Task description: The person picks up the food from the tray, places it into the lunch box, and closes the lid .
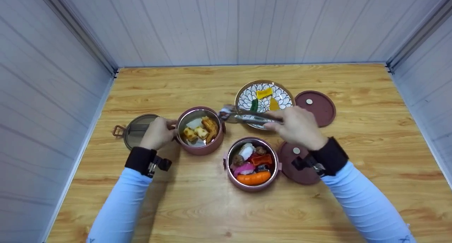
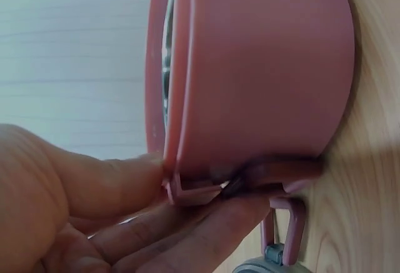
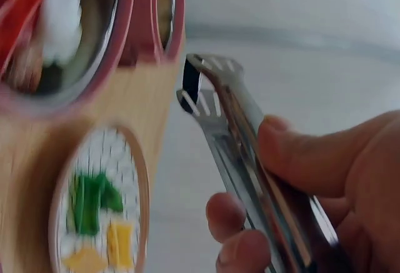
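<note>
While my left hand (image 1: 158, 132) grips the side handle of the pink bowl (image 1: 200, 130), thumb and fingers curled round the little clasp there, my right hand (image 1: 296, 126) holds a pair of metal tongs (image 1: 247, 116) pinched between thumb and fingers. Tongs lie roughly level, tips pointing toward my left, ending just beside the right rim of that bowl, over the near edge of the patterned plate (image 1: 279, 91). The right wrist view shows the tong tips close together with something dark between them; can't tell what. Pink bowl sits left of centre on the wooden table (image 1: 197, 207), holding yellow-brown cubed pieces and a pale piece. The left wrist view shows its pink wall close up, my fingertips (image 2: 206, 235) touching the clasp at its base. Behind my left hand lies a grey metal lid (image 1: 136, 130) with a brown loop, flat on the table. A second pink bowl (image 1: 253, 163) sits nearer me, right of the first, apart from it, packed with an orange sausage, pink, white and brown bits. Plate carries yellow, orange and green pieces. Two round maroon lids: one (image 1: 317, 107) just right of the plate, the other (image 1: 295, 163) touching the second bowl's right side, partly under my right wrist. Black straps on both wrists, pale blue sleeves.
</note>
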A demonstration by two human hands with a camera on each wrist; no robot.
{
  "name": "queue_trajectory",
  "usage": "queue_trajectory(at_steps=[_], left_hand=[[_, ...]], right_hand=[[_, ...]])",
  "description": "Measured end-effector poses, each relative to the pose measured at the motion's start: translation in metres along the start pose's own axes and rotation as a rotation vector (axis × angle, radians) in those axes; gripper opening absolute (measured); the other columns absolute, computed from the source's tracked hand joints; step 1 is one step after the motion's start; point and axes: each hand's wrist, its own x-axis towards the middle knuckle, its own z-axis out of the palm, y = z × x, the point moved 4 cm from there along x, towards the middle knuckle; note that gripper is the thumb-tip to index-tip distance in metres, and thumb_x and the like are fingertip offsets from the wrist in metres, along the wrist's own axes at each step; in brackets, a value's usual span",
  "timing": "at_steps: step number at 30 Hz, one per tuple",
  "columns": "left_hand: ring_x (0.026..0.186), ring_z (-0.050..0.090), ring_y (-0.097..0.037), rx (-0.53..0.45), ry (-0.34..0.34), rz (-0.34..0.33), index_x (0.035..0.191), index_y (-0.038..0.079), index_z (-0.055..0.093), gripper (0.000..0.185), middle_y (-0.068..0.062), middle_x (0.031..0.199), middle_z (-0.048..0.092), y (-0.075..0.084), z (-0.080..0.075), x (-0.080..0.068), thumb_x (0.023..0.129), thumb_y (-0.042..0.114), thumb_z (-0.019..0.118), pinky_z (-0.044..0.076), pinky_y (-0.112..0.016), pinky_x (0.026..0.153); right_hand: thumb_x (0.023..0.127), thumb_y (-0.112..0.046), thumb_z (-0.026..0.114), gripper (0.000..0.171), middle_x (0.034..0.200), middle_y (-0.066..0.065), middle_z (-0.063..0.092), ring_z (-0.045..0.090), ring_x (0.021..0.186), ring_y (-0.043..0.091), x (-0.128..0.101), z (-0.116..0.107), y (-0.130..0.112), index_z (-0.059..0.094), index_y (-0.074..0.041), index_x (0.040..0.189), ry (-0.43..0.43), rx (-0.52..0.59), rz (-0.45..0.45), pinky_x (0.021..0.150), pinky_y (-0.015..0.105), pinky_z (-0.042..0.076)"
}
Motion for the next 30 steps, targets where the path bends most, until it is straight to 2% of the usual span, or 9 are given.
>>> queue_trajectory(at_steps=[2, 4, 9, 11, 14, 16, 19, 25, 30], left_hand=[[0.094, 0.067, -0.027, -0.036, -0.055, -0.032, 0.134, -0.007, 0.057, 0.038, -0.025, 0.112, 0.068, 0.001, -0.001, 0.004, 0.096, 0.0, 0.059, 0.054, -0.03, 0.074], [0.097, 0.067, -0.027, -0.079, -0.104, -0.064, 0.136, -0.006, 0.055, 0.04, -0.025, 0.114, 0.067, 0.002, -0.001, 0.008, 0.096, -0.001, 0.059, 0.056, -0.034, 0.081], [0.094, 0.068, -0.03, -0.111, -0.199, -0.115, 0.141, -0.003, 0.05, 0.045, -0.024, 0.123, 0.064, 0.003, -0.001, 0.017, 0.098, 0.003, 0.06, 0.056, -0.043, 0.085], [0.093, 0.069, -0.033, -0.089, -0.22, -0.125, 0.143, -0.002, 0.049, 0.048, -0.023, 0.131, 0.06, 0.003, -0.002, 0.018, 0.098, 0.005, 0.061, 0.057, -0.043, 0.083], [0.093, 0.069, -0.036, -0.084, -0.247, -0.148, 0.144, -0.001, 0.047, 0.05, -0.024, 0.131, 0.059, 0.004, -0.003, 0.02, 0.097, 0.006, 0.062, 0.058, -0.041, 0.08], [0.092, 0.069, -0.038, -0.086, -0.258, -0.16, 0.145, -0.002, 0.047, 0.05, -0.025, 0.124, 0.063, 0.004, -0.004, 0.021, 0.097, 0.006, 0.062, 0.058, -0.041, 0.08], [0.094, 0.069, -0.039, -0.104, -0.268, -0.176, 0.145, -0.002, 0.046, 0.051, -0.025, 0.113, 0.068, 0.004, -0.004, 0.021, 0.097, 0.005, 0.062, 0.057, -0.043, 0.081], [0.096, 0.068, -0.039, -0.134, -0.275, -0.177, 0.145, -0.004, 0.045, 0.05, -0.027, 0.118, 0.065, 0.004, -0.003, 0.021, 0.098, 0.004, 0.061, 0.056, -0.045, 0.084], [0.093, 0.07, -0.038, -0.135, -0.284, -0.163, 0.144, -0.004, 0.046, 0.05, -0.028, 0.127, 0.06, 0.002, -0.003, 0.021, 0.098, 0.005, 0.061, 0.057, -0.045, 0.082]], right_hand=[[0.09, -0.043, 0.071, 0.043, 0.072, 0.004, 0.065, 0.047, 0.055, 0.016, 0.008, 0.008, -0.015, 0.068, -0.024, 0.128, -0.026, -0.015, -0.073, 0.048, 0.034, 0.035], [0.09, -0.044, 0.071, 0.042, 0.063, 0.002, 0.057, 0.048, 0.055, 0.016, 0.017, 0.015, -0.028, 0.069, -0.025, 0.128, -0.066, -0.039, -0.116, 0.047, 0.033, 0.035], [0.09, -0.046, 0.07, 0.041, 0.067, -0.002, 0.058, 0.049, 0.059, 0.017, 0.041, 0.029, -0.05, 0.071, -0.024, 0.124, -0.166, -0.104, -0.162, 0.048, 0.032, 0.035], [0.09, -0.046, 0.07, 0.034, 0.069, -0.003, 0.06, 0.052, 0.062, 0.018, 0.049, 0.033, -0.056, 0.076, -0.023, 0.114, -0.201, -0.136, -0.182, 0.051, 0.033, 0.037], [0.089, -0.046, 0.071, 0.025, 0.071, -0.004, 0.061, 0.055, 0.066, 0.019, 0.057, 0.038, -0.062, 0.078, -0.023, 0.094, -0.247, -0.179, -0.205, 0.057, 0.036, 0.042], [0.088, -0.046, 0.072, 0.024, 0.07, -0.003, 0.061, 0.057, 0.068, 0.02, 0.061, 0.041, -0.063, 0.074, -0.023, 0.084, -0.273, -0.204, -0.22, 0.059, 0.038, 0.045], [0.087, -0.046, 0.073, 0.027, 0.071, -0.001, 0.06, 0.057, 0.069, 0.021, 0.067, 0.043, -0.065, 0.072, -0.02, 0.081, -0.292, -0.22, -0.232, 0.061, 0.039, 0.047], [0.086, -0.047, 0.074, 0.032, 0.079, 0.0, 0.065, 0.057, 0.072, 0.02, 0.072, 0.042, -0.065, 0.078, -0.02, 0.103, -0.327, -0.209, -0.258, 0.064, 0.037, 0.047], [0.088, -0.046, 0.073, 0.044, 0.099, 0.0, 0.071, 0.06, 0.082, 0.021, 0.071, 0.022, -0.055, 0.071, -0.021, 0.124, -0.291, -0.173, -0.259, 0.072, 0.039, 0.049]])
